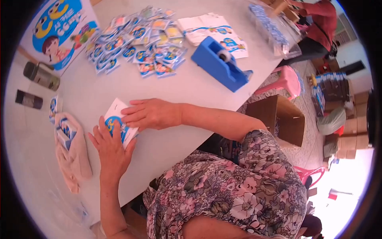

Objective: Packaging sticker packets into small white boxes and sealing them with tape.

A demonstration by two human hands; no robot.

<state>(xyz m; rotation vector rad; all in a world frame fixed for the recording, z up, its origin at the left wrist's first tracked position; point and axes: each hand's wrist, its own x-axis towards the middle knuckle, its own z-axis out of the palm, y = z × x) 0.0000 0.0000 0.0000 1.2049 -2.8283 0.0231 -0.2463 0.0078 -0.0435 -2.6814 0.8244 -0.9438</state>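
Note:
A flat white-and-blue printed paper packet (115,108) with a small slot near its upper end lies on the white table (191,87) in front of me. My left hand (111,147) rests over its lower left part, fingers spread, thumb along its right edge. From the right, my right hand (153,113) lies across its right side with fingers stretched out flat. Between them the hands hide much of the packet; whether anything is inside it I cannot tell. Left of my left hand, a beige cloth pouch (83,159) holds small blue-and-white packets (65,133).
A pile of small sachets (139,40) covers the far middle, beside stacked flat printed sheets (207,30) and a blue tape dispenser (221,65). Two dark-lidded containers (41,75) stand far left. Right of the table are a cardboard box (274,119), pink stool (284,81) and another person (318,24).

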